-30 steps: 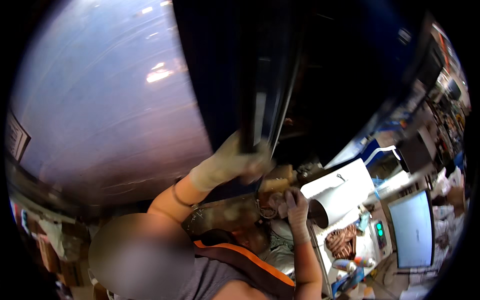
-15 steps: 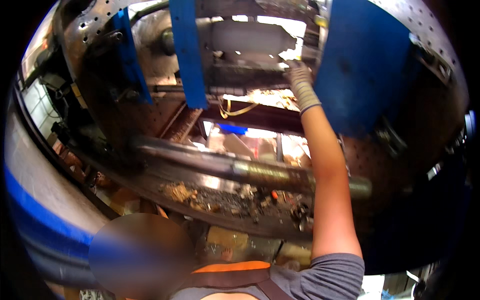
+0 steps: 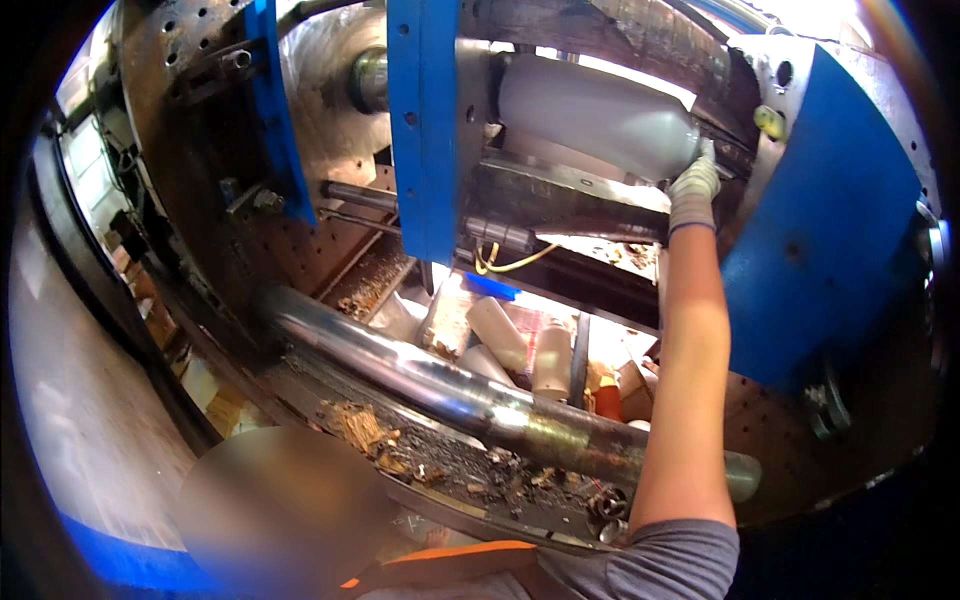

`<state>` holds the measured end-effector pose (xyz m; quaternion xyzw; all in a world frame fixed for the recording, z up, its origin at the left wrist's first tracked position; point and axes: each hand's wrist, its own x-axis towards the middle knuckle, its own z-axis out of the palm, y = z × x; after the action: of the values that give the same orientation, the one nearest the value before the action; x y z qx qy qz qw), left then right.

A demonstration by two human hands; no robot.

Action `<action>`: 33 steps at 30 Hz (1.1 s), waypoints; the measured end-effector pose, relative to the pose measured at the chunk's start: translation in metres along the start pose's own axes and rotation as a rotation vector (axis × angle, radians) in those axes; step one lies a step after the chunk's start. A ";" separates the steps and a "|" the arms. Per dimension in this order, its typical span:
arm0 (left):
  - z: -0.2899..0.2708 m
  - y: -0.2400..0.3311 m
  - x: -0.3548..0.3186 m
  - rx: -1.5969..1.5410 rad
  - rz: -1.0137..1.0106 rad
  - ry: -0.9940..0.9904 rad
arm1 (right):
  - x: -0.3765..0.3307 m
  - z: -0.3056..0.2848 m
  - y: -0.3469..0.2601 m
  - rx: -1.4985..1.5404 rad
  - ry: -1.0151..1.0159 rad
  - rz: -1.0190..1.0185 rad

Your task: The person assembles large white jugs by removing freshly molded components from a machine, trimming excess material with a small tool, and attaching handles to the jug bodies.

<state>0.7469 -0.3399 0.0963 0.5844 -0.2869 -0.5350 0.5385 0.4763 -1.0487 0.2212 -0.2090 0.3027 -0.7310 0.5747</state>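
A large grey-white plastic bottle [image 3: 600, 115], smooth and hollow-looking, lies sideways in the gap of a machine. Its narrow end points right and slightly down. My right hand [image 3: 694, 184], in a pale knitted work glove, reaches up from below to that narrow end. Its fingers look curled against the neck, though the tips are partly hidden. The bottle's wide end sits beside a blue upright plate [image 3: 425, 140]. Out of sight is my left hand.
A thick steel bar [image 3: 450, 385] crosses in front, above a ledge with scraps and grime [image 3: 470, 460]. Several pale cylindrical containers [image 3: 551, 360] lie below. A large blue panel [image 3: 820, 220] stands at right. A yellow cord [image 3: 515, 264] hangs beneath the machine's gap.
The view has shifted and sharpened, so the machine and bottle sit farther right in the picture. My right hand stays by the bottle's narrow end.
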 end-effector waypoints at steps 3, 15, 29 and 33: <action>0.008 -0.009 -0.007 0.015 0.045 -0.110 | -0.100 -0.033 -0.003 -0.018 -0.299 -0.410; 0.110 -0.016 -0.073 0.123 0.302 -1.082 | -0.497 -0.408 -0.232 -0.148 -0.149 -0.785; 0.464 -0.087 -0.163 -0.234 0.491 -1.068 | -0.821 -0.594 -0.239 -1.278 0.599 -0.766; 0.565 -0.100 -0.186 -0.113 0.427 -1.209 | -0.863 -0.593 -0.221 -1.353 0.878 -0.731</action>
<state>0.1458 -0.3274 0.1473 0.0803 -0.6212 -0.6652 0.4064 0.1488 -0.0598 -0.0237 -0.2882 0.7780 -0.5474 -0.1097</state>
